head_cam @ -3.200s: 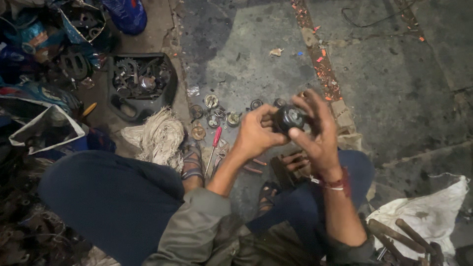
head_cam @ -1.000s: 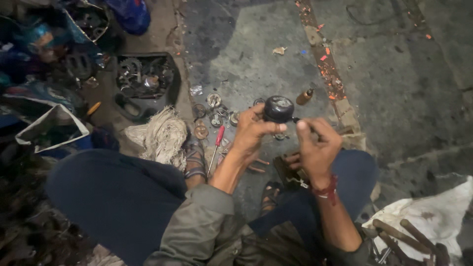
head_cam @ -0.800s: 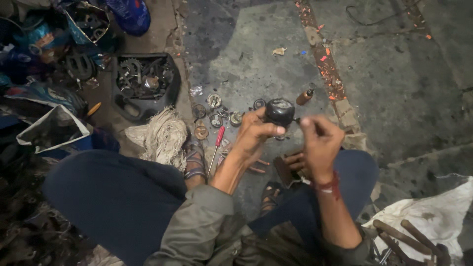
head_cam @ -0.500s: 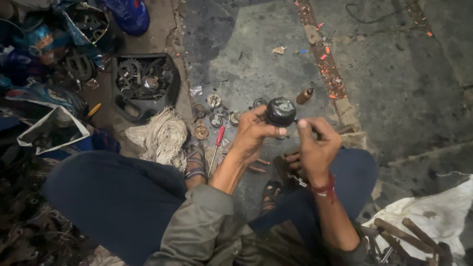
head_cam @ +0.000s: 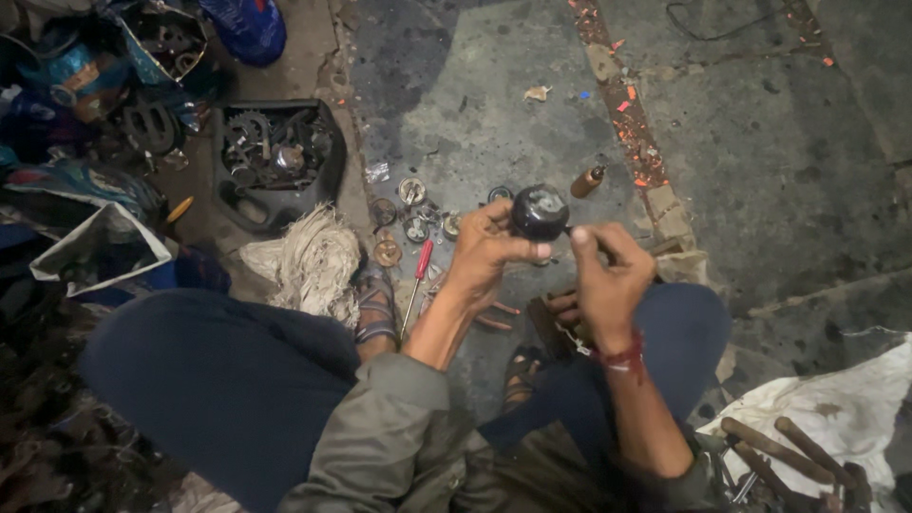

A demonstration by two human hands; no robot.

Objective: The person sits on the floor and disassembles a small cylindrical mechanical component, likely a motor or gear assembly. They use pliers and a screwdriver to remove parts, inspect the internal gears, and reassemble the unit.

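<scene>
Round black part [head_cam: 540, 211] | left hand [head_cam: 484, 255] grips its edge | right hand [head_cam: 606, 280] pinches thin tool | bare floor [head_cam: 760, 171] beyond

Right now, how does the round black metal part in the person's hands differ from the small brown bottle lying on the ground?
The round black metal part is held up off the floor in the left hand; the small brown bottle lies on its side on the concrete, untouched. The part is squat, round and dark; the bottle is slim, long and brown. The part looks larger. Both are small and grimy.
</scene>
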